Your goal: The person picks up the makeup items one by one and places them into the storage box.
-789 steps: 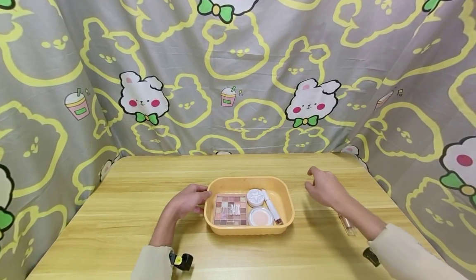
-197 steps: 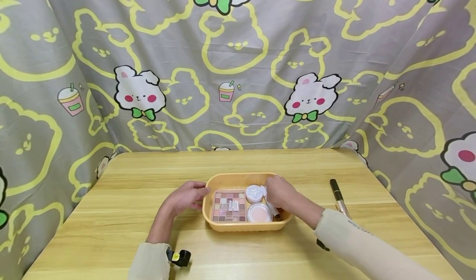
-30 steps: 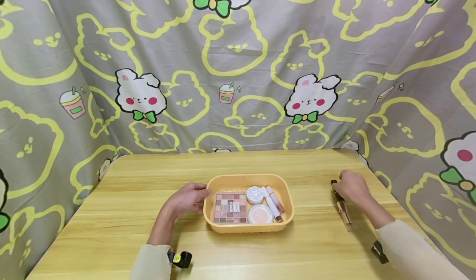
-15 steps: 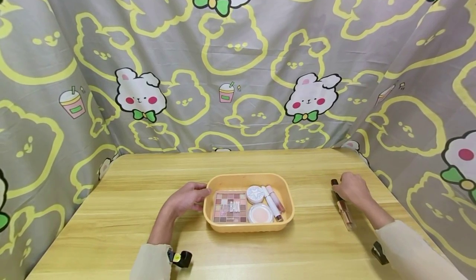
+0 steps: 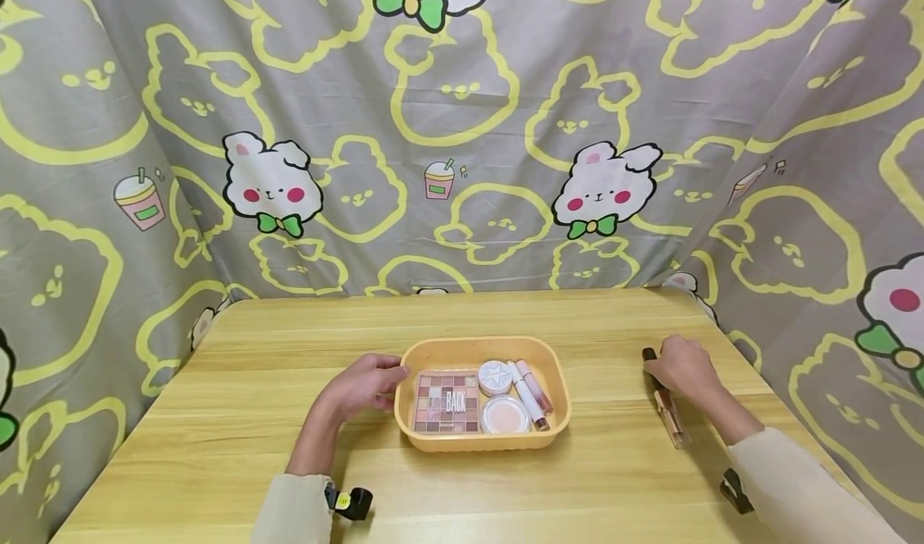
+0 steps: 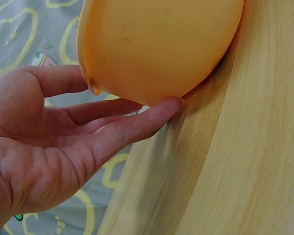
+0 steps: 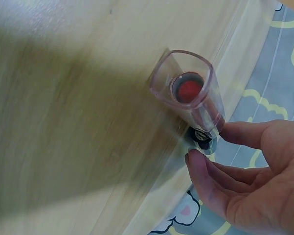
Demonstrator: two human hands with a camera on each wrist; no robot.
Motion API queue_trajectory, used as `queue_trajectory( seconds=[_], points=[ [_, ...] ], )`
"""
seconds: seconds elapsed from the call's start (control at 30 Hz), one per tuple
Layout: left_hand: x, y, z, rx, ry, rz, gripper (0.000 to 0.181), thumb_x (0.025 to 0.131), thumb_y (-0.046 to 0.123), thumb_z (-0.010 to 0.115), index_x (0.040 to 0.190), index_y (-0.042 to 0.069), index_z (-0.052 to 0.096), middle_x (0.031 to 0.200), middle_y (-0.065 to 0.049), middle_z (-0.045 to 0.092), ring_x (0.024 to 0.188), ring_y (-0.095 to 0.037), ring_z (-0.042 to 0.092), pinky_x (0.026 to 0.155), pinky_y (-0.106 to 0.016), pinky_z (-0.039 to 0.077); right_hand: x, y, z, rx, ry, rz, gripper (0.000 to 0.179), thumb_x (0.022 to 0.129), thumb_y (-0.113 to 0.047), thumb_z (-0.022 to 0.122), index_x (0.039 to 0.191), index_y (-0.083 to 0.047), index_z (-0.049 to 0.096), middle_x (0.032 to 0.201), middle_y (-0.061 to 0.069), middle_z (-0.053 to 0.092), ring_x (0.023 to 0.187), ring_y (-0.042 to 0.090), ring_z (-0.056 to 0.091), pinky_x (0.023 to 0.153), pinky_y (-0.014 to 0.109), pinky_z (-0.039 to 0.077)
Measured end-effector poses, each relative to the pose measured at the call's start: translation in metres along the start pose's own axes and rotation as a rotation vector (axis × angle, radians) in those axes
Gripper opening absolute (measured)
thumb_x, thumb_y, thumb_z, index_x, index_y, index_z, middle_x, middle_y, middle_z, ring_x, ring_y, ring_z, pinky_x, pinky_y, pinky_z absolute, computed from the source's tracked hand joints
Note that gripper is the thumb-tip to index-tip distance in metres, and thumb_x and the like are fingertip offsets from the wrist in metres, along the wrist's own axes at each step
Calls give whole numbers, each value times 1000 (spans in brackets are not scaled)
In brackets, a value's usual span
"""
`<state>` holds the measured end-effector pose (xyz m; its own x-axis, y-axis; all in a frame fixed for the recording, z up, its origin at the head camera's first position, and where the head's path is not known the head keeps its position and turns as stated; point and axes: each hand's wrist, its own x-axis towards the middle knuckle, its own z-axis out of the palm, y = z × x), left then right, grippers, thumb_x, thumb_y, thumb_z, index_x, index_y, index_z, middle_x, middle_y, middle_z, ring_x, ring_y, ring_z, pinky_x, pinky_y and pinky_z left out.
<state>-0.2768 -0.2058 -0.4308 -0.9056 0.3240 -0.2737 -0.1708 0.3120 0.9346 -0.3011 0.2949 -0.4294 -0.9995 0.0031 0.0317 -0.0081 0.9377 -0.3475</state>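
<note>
While our loosely spread left hand (image 5: 363, 387) touches the tub (image 5: 484, 444), our right hand (image 5: 688, 370) pinches the dark tube (image 5: 650, 357), both arms (image 5: 736, 417) reaching forward.

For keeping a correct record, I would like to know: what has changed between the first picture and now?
A pink tube now lies in the basket, right of the white tube. The right hand has moved farther right and appears to pinch a dark tube. The left hand still holds the basket's left side; white tube, palette, round jar and compact stayed inside.
</note>
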Motion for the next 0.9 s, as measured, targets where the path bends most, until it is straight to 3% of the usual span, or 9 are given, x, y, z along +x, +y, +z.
queue_trajectory(
  seconds=[0.9],
  points=[
    [-3, 3, 1, -4, 28, -24, 49, 105, 20, 49, 143, -11, 47, 131, -24, 64, 116, -31, 66, 88, -43, 61, 0, 1, 5, 14, -4, -31, 32, 80, -8, 59, 56, -15, 39, 54, -3, 33, 52, 16, 34, 51, 28, 30]
  ],
)
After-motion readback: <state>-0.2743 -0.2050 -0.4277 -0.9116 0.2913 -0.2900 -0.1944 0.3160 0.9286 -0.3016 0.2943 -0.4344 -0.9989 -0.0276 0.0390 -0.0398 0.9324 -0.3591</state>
